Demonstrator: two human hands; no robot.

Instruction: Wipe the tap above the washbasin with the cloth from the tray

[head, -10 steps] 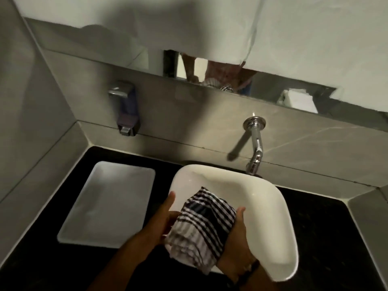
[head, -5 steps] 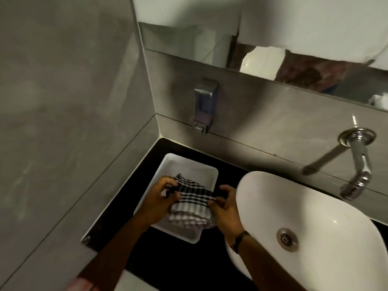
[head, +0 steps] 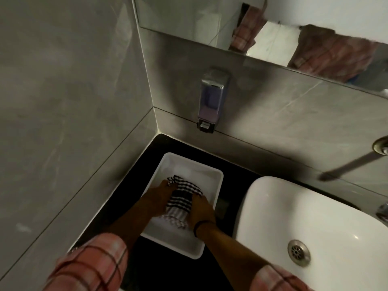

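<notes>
A black-and-white striped cloth (head: 182,198) lies folded inside the white tray (head: 212,175) on the black counter. My left hand (head: 159,198) presses on the cloth's left side and my right hand (head: 202,208) grips its right side, both down in the tray. The white washbasin (head: 294,208) stands to the right. Of the chrome tap only the wall flange (head: 381,144) and the spout tip (head: 383,210) show at the right edge.
A soap dispenser (head: 211,99) hangs on the grey tiled wall above the tray. A mirror (head: 273,28) runs along the top. The left wall closes in beside the tray. The basin's drain (head: 298,252) is at the lower right.
Both hands carried the cloth from over the basin leftward and down into the tray. My view swung left, pushing the tap to the right edge.
</notes>
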